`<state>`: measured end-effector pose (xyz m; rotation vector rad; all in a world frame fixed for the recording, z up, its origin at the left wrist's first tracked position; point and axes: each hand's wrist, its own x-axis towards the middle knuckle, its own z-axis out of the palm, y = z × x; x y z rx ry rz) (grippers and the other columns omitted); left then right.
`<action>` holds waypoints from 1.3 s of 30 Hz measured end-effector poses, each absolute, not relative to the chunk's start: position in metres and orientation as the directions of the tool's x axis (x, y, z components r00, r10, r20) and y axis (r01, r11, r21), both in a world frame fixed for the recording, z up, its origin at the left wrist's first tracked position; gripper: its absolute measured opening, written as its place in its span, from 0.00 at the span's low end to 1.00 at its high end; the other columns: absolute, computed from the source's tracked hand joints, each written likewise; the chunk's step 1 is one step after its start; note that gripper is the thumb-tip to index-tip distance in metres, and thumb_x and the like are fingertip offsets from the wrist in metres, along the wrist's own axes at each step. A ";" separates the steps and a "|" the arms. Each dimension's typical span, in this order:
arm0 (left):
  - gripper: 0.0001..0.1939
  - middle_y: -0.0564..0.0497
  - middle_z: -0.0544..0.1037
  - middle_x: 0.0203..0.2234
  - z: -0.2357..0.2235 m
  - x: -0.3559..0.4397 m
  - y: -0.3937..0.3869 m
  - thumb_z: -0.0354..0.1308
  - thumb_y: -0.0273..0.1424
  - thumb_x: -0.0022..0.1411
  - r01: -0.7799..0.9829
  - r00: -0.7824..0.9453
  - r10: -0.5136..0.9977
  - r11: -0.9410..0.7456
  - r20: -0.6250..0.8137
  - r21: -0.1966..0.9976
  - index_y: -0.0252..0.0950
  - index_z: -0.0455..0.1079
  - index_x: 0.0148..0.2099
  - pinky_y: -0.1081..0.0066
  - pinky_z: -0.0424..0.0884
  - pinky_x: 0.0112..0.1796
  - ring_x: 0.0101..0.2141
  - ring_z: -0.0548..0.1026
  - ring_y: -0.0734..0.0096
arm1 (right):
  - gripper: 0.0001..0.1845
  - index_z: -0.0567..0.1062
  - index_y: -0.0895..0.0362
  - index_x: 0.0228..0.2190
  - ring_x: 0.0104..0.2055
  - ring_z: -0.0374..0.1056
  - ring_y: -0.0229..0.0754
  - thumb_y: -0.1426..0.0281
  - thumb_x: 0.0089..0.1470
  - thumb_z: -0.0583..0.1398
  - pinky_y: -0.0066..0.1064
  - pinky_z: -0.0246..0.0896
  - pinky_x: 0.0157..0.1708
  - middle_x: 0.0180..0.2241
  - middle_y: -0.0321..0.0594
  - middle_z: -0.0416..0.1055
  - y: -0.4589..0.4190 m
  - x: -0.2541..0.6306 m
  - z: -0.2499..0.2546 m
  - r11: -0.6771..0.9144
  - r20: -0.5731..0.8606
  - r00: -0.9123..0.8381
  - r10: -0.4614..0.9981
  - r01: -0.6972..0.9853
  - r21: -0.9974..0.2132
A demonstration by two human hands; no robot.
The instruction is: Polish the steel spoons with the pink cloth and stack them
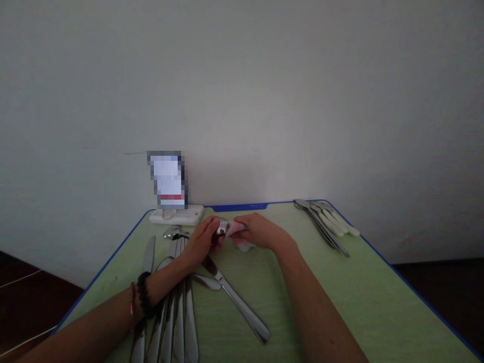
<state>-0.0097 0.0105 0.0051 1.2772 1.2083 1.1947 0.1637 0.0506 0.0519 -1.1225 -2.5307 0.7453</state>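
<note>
Spoon (222, 228) pinched between two hands above the green table

What shows of it is a rounded, bright silver head with dark reflections; its handle is hidden, so it may be another utensil with a like shape. It sits near the middle of the table (321, 312), toward the far edge. The left hand (199, 242) pinches it between thumb and fingers. The right hand (260, 229) is closed on one crumpled pink-and-white cloth (242, 244), which touches the spoon and hangs below the fingers.

Beneath and beside the left forearm lies a group of metal cutlery (179, 322): five handles point toward the person, the heads partly covered by the arm. One more silver handle (244, 307) lies slantwise to their right. At the far right, three cream-handled utensils (333, 222) lie beside a stack of all-metal ones (321, 229), too overlapped to count. One pixelated screen (168, 179) stands upright on one white block (177, 216). Two bracelets (143, 295) circle the left wrist, one black and beaded, one thin and coppery
</note>
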 end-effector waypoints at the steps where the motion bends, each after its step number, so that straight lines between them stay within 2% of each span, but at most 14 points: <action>1: 0.17 0.59 0.66 0.15 0.006 -0.010 0.010 0.50 0.46 0.59 0.054 0.021 0.999 -0.045 0.044 0.998 0.37 0.60 0.30 0.77 0.58 0.16 0.14 0.63 0.78 | 0.04 0.77 0.56 0.29 0.30 0.66 0.37 0.71 0.50 0.60 0.25 0.53 0.30 0.29 0.38 0.75 0.052 0.165 0.052 0.564 0.044 -0.659 0.751 0.604 -0.563; 10: 0.18 0.59 0.68 0.16 0.006 -0.010 0.011 0.52 0.48 0.58 -0.003 -0.032 0.997 -0.077 0.077 0.997 0.37 0.60 0.29 0.77 0.57 0.16 0.14 0.62 0.80 | 0.10 0.79 0.55 0.32 0.32 0.67 0.38 0.75 0.45 0.62 0.25 0.56 0.32 0.30 0.36 0.76 0.059 0.182 0.048 0.497 0.102 -0.598 0.795 0.546 -0.674; 14: 0.18 0.59 0.68 0.16 0.005 -0.010 0.013 0.52 0.47 0.58 -0.041 -0.016 0.998 -0.058 0.057 0.997 0.37 0.59 0.29 0.78 0.57 0.15 0.14 0.62 0.80 | 0.07 0.79 0.55 0.31 0.31 0.67 0.39 0.73 0.46 0.62 0.26 0.55 0.32 0.30 0.38 0.76 0.058 0.178 0.047 0.495 0.093 -0.572 0.815 0.605 -0.624; 18: 0.18 0.59 0.67 0.16 0.004 -0.009 0.012 0.51 0.47 0.58 -0.020 0.024 0.998 -0.050 0.050 0.999 0.37 0.58 0.30 0.79 0.58 0.14 0.14 0.63 0.80 | 0.03 0.77 0.56 0.27 0.28 0.65 0.37 0.72 0.48 0.61 0.26 0.53 0.29 0.25 0.37 0.73 0.053 0.166 0.050 0.513 0.066 -0.601 0.797 0.614 -0.600; 21: 0.16 0.59 0.68 0.17 0.002 -0.009 0.012 0.48 0.46 0.60 0.025 0.041 0.997 -0.065 0.064 0.998 0.37 0.60 0.34 0.79 0.58 0.14 0.14 0.63 0.80 | 0.04 0.76 0.56 0.25 0.28 0.64 0.36 0.73 0.49 0.60 0.25 0.52 0.29 0.25 0.37 0.73 0.050 0.159 0.052 0.520 0.050 -0.609 0.792 0.629 -0.579; 23: 0.16 0.60 0.68 0.19 0.000 -0.009 0.011 0.47 0.45 0.61 0.055 0.031 0.997 -0.074 0.073 0.996 0.37 0.60 0.41 0.79 0.57 0.14 0.14 0.63 0.80 | 0.03 0.75 0.57 0.26 0.29 0.65 0.37 0.74 0.49 0.60 0.25 0.53 0.30 0.26 0.37 0.73 0.050 0.158 0.051 0.521 0.044 -0.609 0.792 0.637 -0.567; 25: 0.19 0.61 0.67 0.18 -0.002 -0.009 0.010 0.49 0.43 0.62 0.106 0.035 0.995 -0.101 0.098 0.989 0.37 0.56 0.50 0.80 0.57 0.15 0.14 0.63 0.79 | 0.03 0.75 0.57 0.27 0.30 0.65 0.37 0.73 0.49 0.60 0.25 0.53 0.30 0.27 0.37 0.73 0.050 0.158 0.051 0.528 0.044 -0.619 0.784 0.629 -0.571; 27: 0.23 0.63 0.64 0.15 -0.002 -0.009 0.009 0.51 0.41 0.61 0.161 0.062 0.989 -0.139 0.131 0.977 0.36 0.53 0.54 0.80 0.56 0.15 0.14 0.62 0.79 | 0.04 0.75 0.57 0.27 0.29 0.64 0.37 0.73 0.50 0.59 0.25 0.53 0.30 0.27 0.37 0.73 0.051 0.159 0.051 0.533 0.045 -0.629 0.776 0.617 -0.580; 33: 0.24 0.63 0.62 0.17 0.000 -0.008 0.007 0.57 0.40 0.58 0.211 0.083 0.983 -0.176 0.162 0.961 0.36 0.56 0.53 0.80 0.55 0.16 0.15 0.62 0.80 | 0.05 0.76 0.58 0.30 0.31 0.65 0.38 0.73 0.49 0.59 0.25 0.52 0.30 0.29 0.38 0.73 0.054 0.164 0.052 0.536 0.018 -0.649 0.761 0.613 -0.580; 39: 0.22 0.62 0.63 0.17 0.003 -0.009 0.006 0.56 0.39 0.58 0.236 0.011 0.974 -0.221 0.225 0.946 0.35 0.58 0.52 0.79 0.58 0.18 0.16 0.62 0.79 | 0.09 0.77 0.57 0.33 0.32 0.65 0.38 0.69 0.48 0.60 0.26 0.53 0.31 0.29 0.36 0.74 0.061 0.180 0.051 0.502 0.033 -0.636 0.771 0.574 -0.646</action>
